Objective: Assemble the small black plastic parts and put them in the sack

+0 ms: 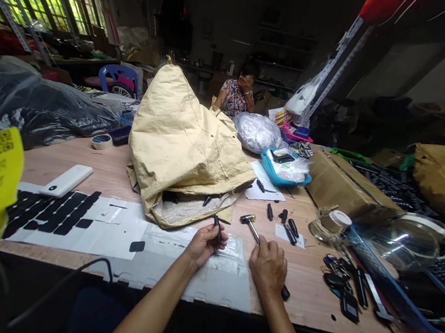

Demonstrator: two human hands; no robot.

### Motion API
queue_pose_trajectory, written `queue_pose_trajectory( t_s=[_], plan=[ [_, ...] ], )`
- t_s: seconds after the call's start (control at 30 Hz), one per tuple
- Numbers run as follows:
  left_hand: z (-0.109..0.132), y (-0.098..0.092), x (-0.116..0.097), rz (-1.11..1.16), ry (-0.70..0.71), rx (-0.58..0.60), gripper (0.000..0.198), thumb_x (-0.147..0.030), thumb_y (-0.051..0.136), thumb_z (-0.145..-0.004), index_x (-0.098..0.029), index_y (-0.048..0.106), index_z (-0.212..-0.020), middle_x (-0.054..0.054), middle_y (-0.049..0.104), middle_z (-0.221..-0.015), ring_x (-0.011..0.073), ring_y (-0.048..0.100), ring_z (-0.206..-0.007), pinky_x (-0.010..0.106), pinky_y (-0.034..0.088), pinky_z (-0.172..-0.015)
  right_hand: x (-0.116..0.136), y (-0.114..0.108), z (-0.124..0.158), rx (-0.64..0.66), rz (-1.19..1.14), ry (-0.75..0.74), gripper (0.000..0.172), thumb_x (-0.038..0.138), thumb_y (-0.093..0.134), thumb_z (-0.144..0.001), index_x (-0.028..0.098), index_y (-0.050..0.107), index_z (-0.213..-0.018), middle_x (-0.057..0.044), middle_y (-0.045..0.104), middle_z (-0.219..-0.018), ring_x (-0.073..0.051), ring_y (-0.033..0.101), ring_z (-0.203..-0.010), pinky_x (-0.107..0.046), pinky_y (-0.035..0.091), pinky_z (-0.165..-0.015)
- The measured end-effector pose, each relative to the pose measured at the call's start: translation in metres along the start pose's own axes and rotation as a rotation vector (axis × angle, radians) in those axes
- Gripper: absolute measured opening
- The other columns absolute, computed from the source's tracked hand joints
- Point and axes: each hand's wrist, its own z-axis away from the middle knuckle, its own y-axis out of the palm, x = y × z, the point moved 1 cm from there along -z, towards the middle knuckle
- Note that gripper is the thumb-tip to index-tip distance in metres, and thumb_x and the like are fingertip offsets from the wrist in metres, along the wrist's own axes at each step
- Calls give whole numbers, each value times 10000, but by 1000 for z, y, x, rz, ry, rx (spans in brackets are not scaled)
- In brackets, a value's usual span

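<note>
Far left, rows of flat black rounded-corner pieces (72,216) are lying on a white paper sheet (128,226), nine o'clock from the left hand (204,245); a white oblong device (67,180) is resting at their upper edge. A crumpled tan paper sack (188,145) is slumping at eleven o'clock, mouth facing the hands. The left hand is pinching a small slim black piece (217,228) over a translucent plastic sheet (223,288). The right hand (268,268), fingers curled tight, is gripping a steel-shafted hammer (254,231), head pointing to eleven. Loose black tapered pieces (292,227) are lying at one o'clock from it, keys (340,269) at three.
</note>
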Motion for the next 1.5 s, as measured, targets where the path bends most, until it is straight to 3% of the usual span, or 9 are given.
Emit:
queue_pose_trajectory(
  t_s=[1.33, 1.5],
  plan=[
    [0, 0, 0, -21, -4, 3, 317, -307, 850, -680, -119, 632, -810, 35, 663, -651, 129, 594, -555, 233, 447, -563, 0, -1, 0, 8, -9, 3, 245, 178, 530, -878, 196, 679, -1072, -56, 544, -816, -204, 465, -803, -298, 253, -646],
    [0, 1, 0, -9, -4, 14, 387, -329, 888, -620, -116, 624, -804, 25, 652, -630, 130, 592, -546, 229, 441, -553, -1, 0, 0, 10, -6, 3, 245, 180, 535, -872, 197, 675, -1072, -52, 539, -813, -201, 465, -807, -292, 254, -646]
  ],
)
